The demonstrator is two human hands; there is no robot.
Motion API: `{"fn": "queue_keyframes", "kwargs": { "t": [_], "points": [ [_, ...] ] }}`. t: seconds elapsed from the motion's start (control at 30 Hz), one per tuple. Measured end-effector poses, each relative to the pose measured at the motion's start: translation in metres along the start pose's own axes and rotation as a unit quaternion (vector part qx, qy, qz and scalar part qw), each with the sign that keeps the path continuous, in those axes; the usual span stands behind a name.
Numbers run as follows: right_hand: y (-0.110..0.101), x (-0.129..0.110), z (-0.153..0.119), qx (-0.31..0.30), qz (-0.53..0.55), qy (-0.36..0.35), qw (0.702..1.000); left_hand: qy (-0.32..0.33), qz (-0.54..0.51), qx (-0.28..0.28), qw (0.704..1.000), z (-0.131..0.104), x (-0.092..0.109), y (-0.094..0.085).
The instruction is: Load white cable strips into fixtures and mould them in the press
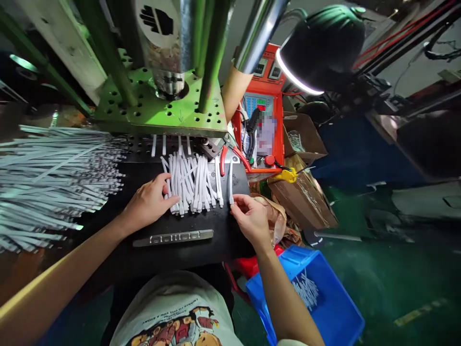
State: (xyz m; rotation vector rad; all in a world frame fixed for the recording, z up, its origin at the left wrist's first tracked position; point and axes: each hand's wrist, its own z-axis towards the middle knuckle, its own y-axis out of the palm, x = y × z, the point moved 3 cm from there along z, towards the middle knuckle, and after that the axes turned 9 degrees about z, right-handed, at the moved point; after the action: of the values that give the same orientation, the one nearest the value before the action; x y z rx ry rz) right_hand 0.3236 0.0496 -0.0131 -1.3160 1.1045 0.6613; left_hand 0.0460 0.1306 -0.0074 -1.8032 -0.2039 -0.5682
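Note:
A pile of short white cables (194, 185) with connector ends lies on the black work table. My left hand (149, 202) is at the pile's left edge, fingers curled by the leftmost cable and thumb over the lower ends; it appears to grip that cable. To the right of the pile, my right hand (252, 218) pinches the lower end of a single white cable (231, 185) between thumb and fingers. A narrow metal fixture bar (175, 238) with several slots lies in front of the pile, touched by neither hand.
Behind the pile stands a green press plate (162, 108) on posts. Many more white cables (54, 178) are heaped at left. Red-handled pliers (224, 161) lie near an orange control box (264, 170). A blue bin (342, 293) holds cables at lower right; a lamp (320, 53) hangs above.

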Motion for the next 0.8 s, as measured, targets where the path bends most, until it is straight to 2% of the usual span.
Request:
{"fn": "queue_keyframes", "kwargs": {
  "t": [0.13,0.27,0.33,0.43,0.6,0.8],
  "points": [
    [0.009,-0.012,0.011,-0.042,-0.168,-0.074,0.982,0.018,-0.007,0.041,0.999,-0.019,0.002,-0.006],
    [0.024,-0.021,0.030,-0.014,-0.248,-0.119,0.961,0.087,-0.039,-0.003,0.995,-0.050,-0.001,-0.014],
    [0.033,-0.027,0.040,-0.003,-0.304,-0.119,0.945,0.098,-0.049,-0.024,0.994,-0.067,-0.005,-0.018],
    [0.038,-0.035,0.050,0.003,-0.395,-0.082,0.915,0.117,-0.053,-0.023,0.991,-0.086,-0.014,-0.020],
    [0.029,-0.042,0.049,-0.020,-0.478,-0.012,0.878,0.151,-0.071,0.004,0.986,-0.092,-0.027,-0.018],
    [0.033,-0.043,0.058,-0.010,-0.490,-0.013,0.871,0.165,-0.076,0.011,0.983,-0.085,-0.024,-0.012]
  ]
}}
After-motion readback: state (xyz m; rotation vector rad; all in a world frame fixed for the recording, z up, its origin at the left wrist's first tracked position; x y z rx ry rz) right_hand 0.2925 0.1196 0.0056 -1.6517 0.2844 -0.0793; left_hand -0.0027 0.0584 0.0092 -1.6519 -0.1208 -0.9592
